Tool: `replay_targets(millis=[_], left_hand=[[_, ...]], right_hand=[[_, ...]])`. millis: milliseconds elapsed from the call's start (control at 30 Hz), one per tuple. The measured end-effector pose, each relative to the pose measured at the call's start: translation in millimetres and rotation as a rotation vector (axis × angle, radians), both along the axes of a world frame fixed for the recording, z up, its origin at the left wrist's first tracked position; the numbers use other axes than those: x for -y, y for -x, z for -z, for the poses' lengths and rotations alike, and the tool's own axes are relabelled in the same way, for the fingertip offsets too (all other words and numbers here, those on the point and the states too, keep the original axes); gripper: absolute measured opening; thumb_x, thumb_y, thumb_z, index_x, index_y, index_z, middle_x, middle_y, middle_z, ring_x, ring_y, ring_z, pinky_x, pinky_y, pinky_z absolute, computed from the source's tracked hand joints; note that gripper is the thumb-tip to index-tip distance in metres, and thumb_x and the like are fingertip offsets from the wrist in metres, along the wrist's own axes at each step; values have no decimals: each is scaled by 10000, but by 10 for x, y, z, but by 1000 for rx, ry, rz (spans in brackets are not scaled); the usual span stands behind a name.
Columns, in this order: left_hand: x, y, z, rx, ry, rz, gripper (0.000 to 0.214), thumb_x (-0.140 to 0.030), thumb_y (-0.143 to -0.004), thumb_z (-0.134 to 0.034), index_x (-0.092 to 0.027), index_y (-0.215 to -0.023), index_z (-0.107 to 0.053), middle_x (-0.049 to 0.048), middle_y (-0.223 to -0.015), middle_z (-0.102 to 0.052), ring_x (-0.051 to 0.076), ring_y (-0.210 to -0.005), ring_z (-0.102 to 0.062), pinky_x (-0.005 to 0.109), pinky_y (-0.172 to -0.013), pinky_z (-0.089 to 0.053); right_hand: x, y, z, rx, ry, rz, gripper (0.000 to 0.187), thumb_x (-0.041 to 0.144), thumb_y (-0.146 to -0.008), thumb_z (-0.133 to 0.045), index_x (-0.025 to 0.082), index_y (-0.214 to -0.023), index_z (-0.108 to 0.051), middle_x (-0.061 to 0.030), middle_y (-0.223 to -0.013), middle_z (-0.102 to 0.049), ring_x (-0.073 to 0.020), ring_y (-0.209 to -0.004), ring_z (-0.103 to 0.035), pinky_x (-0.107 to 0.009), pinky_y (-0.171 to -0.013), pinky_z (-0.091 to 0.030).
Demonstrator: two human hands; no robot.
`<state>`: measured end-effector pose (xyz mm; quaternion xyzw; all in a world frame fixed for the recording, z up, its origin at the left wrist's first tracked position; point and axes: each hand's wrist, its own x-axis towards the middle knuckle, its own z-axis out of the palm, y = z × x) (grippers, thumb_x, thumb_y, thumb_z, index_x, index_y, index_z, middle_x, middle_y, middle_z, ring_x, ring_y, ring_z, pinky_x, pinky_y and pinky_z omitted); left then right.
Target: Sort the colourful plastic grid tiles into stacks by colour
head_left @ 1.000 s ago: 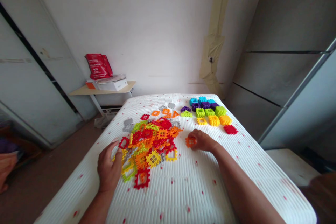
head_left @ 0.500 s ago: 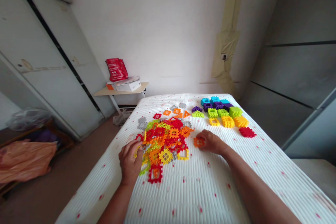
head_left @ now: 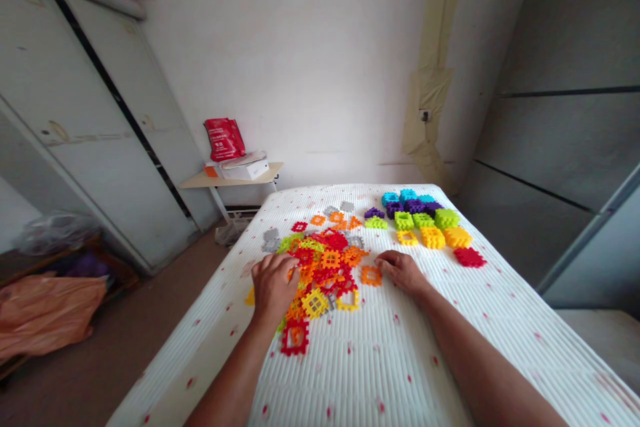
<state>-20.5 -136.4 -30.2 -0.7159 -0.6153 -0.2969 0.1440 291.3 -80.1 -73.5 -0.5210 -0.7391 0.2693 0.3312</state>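
A loose pile of interlocking plastic building pieces, mostly red, orange and yellow, lies on the white quilted sheet. My left hand reaches over its left side, fingers curled down. A bit of an orange piece shows between thumb and fingers; the rest is hidden. To the right of the pile lies a flat orange square window piece. My right hand rests at its right edge with fingers loosely apart, not closed around it. Near the pile's front, a red square frame lies around a small orange piece.
Sorted stacks stand at the back right: blue, purple, green, yellow and a red piece. Grey pieces and orange pieces lie behind the pile. A side table holds a red bag.
My right hand has let go of the orange window piece, which now lies slightly further left. My left hand has moved right and inward over the pile. The view has tilted up slightly.
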Motion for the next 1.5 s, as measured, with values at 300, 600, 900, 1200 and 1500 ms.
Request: replay_targets(millis=[300,600,900,1200,1500], left_hand=[[-266,-171,-111,-218,302,-60,177,-270,-740,-560,-239,-850,-694,68,-911,-675,252,-938,-535,397,-795,-317],[-365,-178,-40,-286,227,-50,160,-202,-740,-500,-224,-731,-658,70,-845,-673,249,-877,-553,408,-797,-301],[-406,-89,-124,-158,108,-32,218,-260,-788,-444,-204,-806,-654,80,-852,-675,257,-887,-561,408,-811,-324],[-307,-486,-169,1152,284,249,476,-435,-652,-629,-134,-1021,-642,39,-779,-658,163,-696,-591,274,-652,-455],[-204,-947,141,1279,257,318,553,-350,-680,-642,-140,-1181,-536,-4,-694,-618,107,-584,-550,213,-565,-445]], right_hand=[[-60,-34,62,-24,-17,22,413,486,-827,-404,165,-837,-663,-46,-795,-668,-189,-740,-602,-275,-672,-449],[-41,-18,25,7,-35,34,363,425,-833,-414,171,-822,-672,-45,-781,-668,-175,-733,-603,-257,-665,-442],[-42,-11,40,30,-43,69,320,366,-835,-444,163,-853,-691,-40,-800,-682,-152,-730,-604,-220,-659,-425],[-61,-13,71,30,-58,64,325,376,-840,-441,165,-831,-687,-41,-789,-675,-154,-720,-601,-227,-655,-427],[139,160,-133,6,-235,87,315,387,-809,-542,158,-1012,-618,-66,-912,-633,-151,-735,-578,-258,-672,-456]])
